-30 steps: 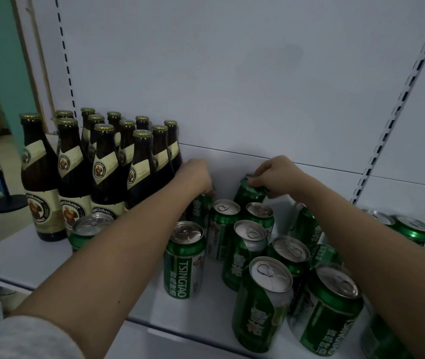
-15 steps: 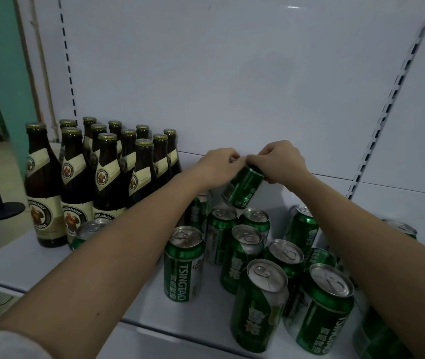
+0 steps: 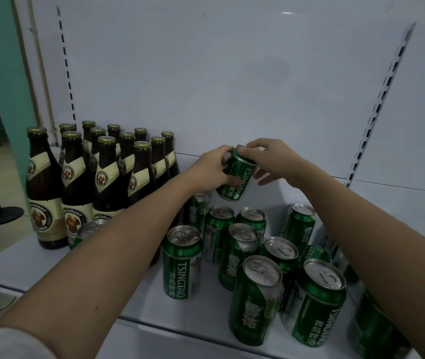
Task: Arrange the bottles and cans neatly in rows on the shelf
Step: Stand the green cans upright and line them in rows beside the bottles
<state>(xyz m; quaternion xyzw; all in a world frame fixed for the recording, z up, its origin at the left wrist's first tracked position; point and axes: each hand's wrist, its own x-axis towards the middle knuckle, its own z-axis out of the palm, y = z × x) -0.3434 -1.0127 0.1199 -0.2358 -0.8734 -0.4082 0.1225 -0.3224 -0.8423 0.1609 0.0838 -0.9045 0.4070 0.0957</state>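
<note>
The lifted green can (image 3: 236,174) is hanging tilted in the air above the loose cluster of standing cans (image 3: 245,244), a little higher than half a second ago, when it was lower over them. The left hand (image 3: 210,169) is now wrapping its side, and the right hand (image 3: 271,159) is pinching its top rim. The brown bottles (image 3: 97,177) are standing in rows at the left of the white shelf (image 3: 19,263), unmoved.

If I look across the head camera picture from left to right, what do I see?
Brown bottles → left hand → lifted green can → right hand → slotted shelf rail.
</note>
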